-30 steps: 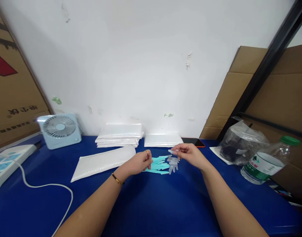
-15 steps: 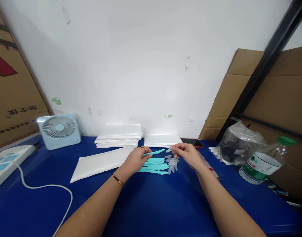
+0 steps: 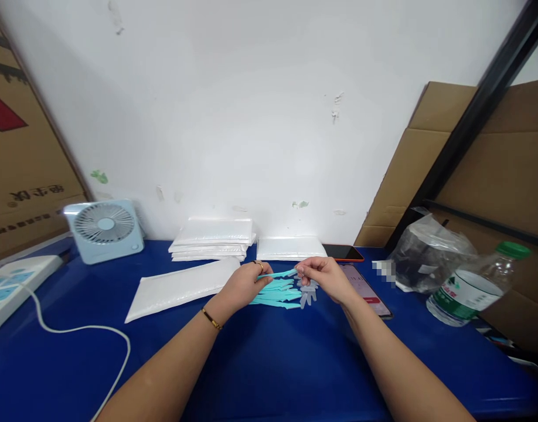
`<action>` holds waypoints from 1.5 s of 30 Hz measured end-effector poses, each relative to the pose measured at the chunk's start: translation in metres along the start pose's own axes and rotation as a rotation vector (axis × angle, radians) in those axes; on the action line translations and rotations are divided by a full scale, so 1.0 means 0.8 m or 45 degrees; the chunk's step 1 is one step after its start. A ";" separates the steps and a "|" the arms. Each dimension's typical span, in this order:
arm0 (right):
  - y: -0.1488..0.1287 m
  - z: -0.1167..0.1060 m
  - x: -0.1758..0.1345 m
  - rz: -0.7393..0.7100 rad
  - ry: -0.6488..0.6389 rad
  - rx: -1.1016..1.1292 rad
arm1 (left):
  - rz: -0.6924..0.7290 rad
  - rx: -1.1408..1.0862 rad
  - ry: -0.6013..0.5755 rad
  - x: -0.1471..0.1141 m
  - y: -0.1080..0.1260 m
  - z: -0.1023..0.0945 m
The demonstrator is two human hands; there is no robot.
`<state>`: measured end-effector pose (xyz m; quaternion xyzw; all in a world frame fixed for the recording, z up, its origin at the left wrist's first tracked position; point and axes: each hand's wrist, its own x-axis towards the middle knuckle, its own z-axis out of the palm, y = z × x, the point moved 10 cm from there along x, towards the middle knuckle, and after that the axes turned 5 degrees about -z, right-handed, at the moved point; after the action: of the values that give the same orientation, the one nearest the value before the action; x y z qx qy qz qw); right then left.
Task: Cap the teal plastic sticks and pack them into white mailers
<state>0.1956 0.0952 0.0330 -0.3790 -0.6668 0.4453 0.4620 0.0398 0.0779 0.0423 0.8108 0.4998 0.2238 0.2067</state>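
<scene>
Between the thumb and fingers of my left hand (image 3: 245, 286) is a slim turquoise eyebrow razor (image 3: 278, 274), its tip pointing right. My right hand (image 3: 326, 276) pinches a small translucent cap (image 3: 296, 271) at the razor's tip; whether the cap is fully over the blade I cannot tell. More turquoise razors (image 3: 275, 297) lie in a loose bundle just below my left hand. Several loose translucent caps (image 3: 308, 296) are heaped beside their tips, under my right hand.
A white padded mailer (image 3: 176, 290) lies left of the razors. Stacked mailers (image 3: 211, 237) and another pile (image 3: 290, 247) stand by the wall. Phones (image 3: 365, 290), a bottle (image 3: 475, 287) and a bagged container (image 3: 427, 252) are right; a fan (image 3: 105, 231) and white cable (image 3: 75, 330) left.
My right hand has moved left with the cap, bringing it from a short gap away to the razor's tip. My left hand keeps its hold on the razor, nearly in place.
</scene>
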 end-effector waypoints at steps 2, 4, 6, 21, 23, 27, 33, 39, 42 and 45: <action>0.002 0.009 -0.001 0.022 -0.046 0.023 | 0.021 0.002 0.006 0.000 0.003 0.001; 0.004 0.014 -0.003 0.048 -0.095 0.024 | 0.046 0.027 0.004 0.000 0.008 0.002; 0.007 0.009 -0.001 0.050 -0.090 0.010 | 0.065 0.099 0.087 -0.001 0.015 -0.004; 0.064 -0.048 0.035 -0.128 -0.002 -0.942 | 0.005 0.513 -0.343 -0.031 0.007 0.079; 0.056 -0.044 0.035 -0.207 -0.039 -1.016 | 0.056 0.549 -0.357 -0.037 0.022 0.079; 0.040 -0.036 0.030 -0.342 -0.129 -1.136 | 0.103 0.590 -0.305 -0.036 0.036 0.072; 0.046 -0.031 0.029 -0.281 -0.212 -1.277 | 0.046 0.473 -0.103 -0.006 0.009 0.055; 0.040 -0.032 0.023 -0.260 -0.261 -1.193 | -0.220 0.200 -0.149 0.011 -0.044 0.058; 0.037 -0.034 0.021 -0.264 -0.240 -1.151 | -0.294 0.158 -0.138 0.013 -0.055 0.055; 0.041 -0.030 0.021 -0.271 -0.259 -1.077 | -0.268 0.210 -0.031 0.015 -0.054 0.043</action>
<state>0.2168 0.1263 0.0111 -0.4182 -0.8676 0.1185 0.2416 0.0332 0.1025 -0.0079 0.7709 0.5961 0.1491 0.1678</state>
